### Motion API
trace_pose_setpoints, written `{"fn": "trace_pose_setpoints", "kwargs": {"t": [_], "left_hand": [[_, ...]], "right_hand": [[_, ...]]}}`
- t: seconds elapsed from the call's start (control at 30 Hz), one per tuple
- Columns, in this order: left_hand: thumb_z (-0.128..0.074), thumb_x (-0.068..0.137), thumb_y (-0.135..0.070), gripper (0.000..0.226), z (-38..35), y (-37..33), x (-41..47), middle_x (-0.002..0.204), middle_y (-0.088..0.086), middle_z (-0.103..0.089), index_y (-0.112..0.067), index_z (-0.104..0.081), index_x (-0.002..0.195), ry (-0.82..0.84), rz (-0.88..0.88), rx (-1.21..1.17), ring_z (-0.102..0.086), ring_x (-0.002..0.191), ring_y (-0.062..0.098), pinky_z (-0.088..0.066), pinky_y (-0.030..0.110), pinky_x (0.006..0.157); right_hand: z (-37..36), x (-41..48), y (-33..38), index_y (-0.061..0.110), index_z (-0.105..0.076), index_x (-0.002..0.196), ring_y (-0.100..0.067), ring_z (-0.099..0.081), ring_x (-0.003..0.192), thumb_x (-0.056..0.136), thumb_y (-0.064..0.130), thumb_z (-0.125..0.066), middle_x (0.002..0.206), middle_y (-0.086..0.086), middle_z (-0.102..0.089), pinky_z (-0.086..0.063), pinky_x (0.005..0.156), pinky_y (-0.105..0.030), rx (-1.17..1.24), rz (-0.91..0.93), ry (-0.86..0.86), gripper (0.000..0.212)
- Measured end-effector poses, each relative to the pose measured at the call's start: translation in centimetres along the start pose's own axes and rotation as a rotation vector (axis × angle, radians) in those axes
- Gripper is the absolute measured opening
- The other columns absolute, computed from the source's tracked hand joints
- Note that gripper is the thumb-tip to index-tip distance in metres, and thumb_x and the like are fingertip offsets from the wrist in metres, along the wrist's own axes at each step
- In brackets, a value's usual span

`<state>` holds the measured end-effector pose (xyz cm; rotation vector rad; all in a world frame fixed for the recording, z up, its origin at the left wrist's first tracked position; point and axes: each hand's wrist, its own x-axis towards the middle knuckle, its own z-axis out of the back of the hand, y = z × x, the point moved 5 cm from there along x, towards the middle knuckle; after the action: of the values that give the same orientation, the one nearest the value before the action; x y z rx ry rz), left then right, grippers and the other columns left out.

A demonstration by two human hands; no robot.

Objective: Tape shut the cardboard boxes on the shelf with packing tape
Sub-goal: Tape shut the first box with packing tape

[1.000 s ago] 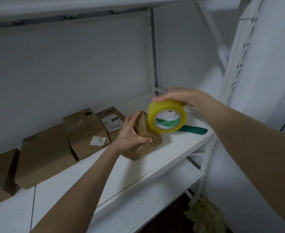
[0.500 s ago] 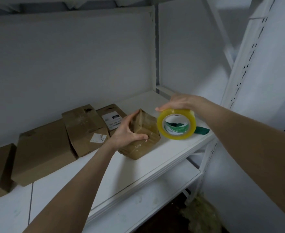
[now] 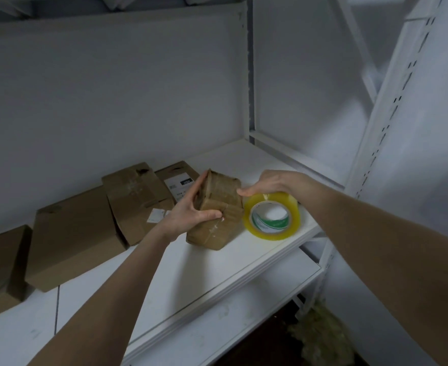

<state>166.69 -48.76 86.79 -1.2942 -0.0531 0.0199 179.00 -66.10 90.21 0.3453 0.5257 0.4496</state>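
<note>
Toward the right end of the white shelf (image 3: 217, 262), near its front edge, a small cardboard box (image 3: 224, 199) stands on the board, its sides already wrapped in glossy tape. The left hand (image 3: 188, 212) grips it from the left: the thumb lies across the near face and the fingers (image 3: 199, 184) curl up along the far side to the top edge. Just right of the box, a roll of yellowish packing tape (image 3: 286, 202) stands on its rim with its open core facing the camera. No gap can be made out between roll and box. The right hand (image 3: 273, 182) holds the roll from above, fingers bent over its top, with one fingertip reaching to the box's upper right corner. Whether the roll's weight sits on the shelf cannot be told.

Along the back wall to the left lie more boxes: a labelled box (image 3: 180, 175) behind the left hand, a tilted box (image 3: 135, 196), a broad flat box (image 3: 72, 239), and one more at the left edge (image 3: 1, 260). A lower shelf (image 3: 230, 313) shows beneath.
</note>
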Motion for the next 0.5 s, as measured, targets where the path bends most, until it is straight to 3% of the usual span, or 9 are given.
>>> {"fn": "trace_pose_setpoints", "kwargs": {"t": [0.07, 0.13, 0.2, 0.33, 0.43, 0.5], "left_hand": [[-0.079, 0.069, -0.024, 0.105, 0.6, 0.2, -0.4, 0.145, -0.005, -0.04, -0.042, -0.012, 0.149, 0.041, 0.03, 0.008, -0.058, 0.114, 0.001, -0.052, 0.02, 0.084], [-0.079, 0.065, -0.051, 0.113, 1.0, -0.4, -0.8, 0.145, -0.012, -0.038, -0.041, -0.006, 0.15, 0.108, 0.074, 0.061, -0.055, 0.115, -0.004, -0.049, 0.015, 0.088], [-0.063, 0.069, -0.07, 0.106, 0.9, -1.9, -0.7, 0.144, -0.016, -0.033, -0.034, -0.007, 0.152, 0.082, 0.145, 0.105, -0.047, 0.122, -0.003, -0.042, 0.014, 0.097], [-0.052, 0.096, -0.038, 0.056, 1.2, -3.3, 1.7, 0.142, -0.001, -0.045, -0.015, -0.035, 0.144, -0.232, 0.226, 0.2, -0.049, 0.122, 0.015, -0.041, 0.028, 0.101], [-0.044, 0.1, -0.03, 0.045, 2.0, -2.3, 2.4, 0.138, 0.013, -0.05, -0.01, -0.04, 0.139, -0.301, 0.271, 0.339, -0.051, 0.123, 0.03, -0.042, 0.043, 0.104], [-0.04, 0.101, -0.027, 0.038, 2.7, -1.8, 2.2, 0.132, 0.017, -0.054, -0.007, -0.047, 0.132, -0.333, 0.285, 0.371, -0.053, 0.118, 0.033, -0.043, 0.046, 0.101]], "right_hand": [[-0.1, 0.1, 0.7, 0.012, -0.054, 0.131, -0.026, -0.057, 0.11, 0.073, 0.077, -0.061, 0.133, -0.009, -0.056, -0.046, 0.092, -0.034, -0.004, 0.006, 0.015, 0.088], [0.2, 0.0, 1.4, 0.013, -0.053, 0.134, -0.028, -0.054, 0.117, 0.075, 0.074, -0.061, 0.136, -0.008, -0.054, -0.045, 0.093, -0.035, -0.038, 0.027, 0.032, 0.086], [0.8, -0.1, 2.1, 0.013, -0.054, 0.133, -0.027, -0.055, 0.114, 0.075, 0.073, -0.063, 0.135, -0.008, -0.055, -0.045, 0.09, -0.035, -0.075, 0.053, 0.008, 0.084], [0.6, 0.3, 3.8, 0.012, -0.057, 0.128, -0.024, -0.055, 0.099, 0.071, 0.074, -0.065, 0.128, -0.008, -0.059, -0.044, 0.082, -0.032, -0.093, 0.098, -0.031, 0.084], [-0.3, 0.6, 4.4, 0.01, -0.059, 0.125, -0.022, -0.053, 0.092, 0.074, 0.069, -0.067, 0.126, -0.01, -0.06, -0.04, 0.077, -0.029, -0.001, 0.145, -0.047, 0.079], [-0.6, 0.6, 4.6, 0.008, -0.061, 0.122, -0.021, -0.053, 0.091, 0.076, 0.065, -0.068, 0.123, -0.011, -0.061, -0.039, 0.075, -0.027, 0.04, 0.17, -0.059, 0.074]]}}
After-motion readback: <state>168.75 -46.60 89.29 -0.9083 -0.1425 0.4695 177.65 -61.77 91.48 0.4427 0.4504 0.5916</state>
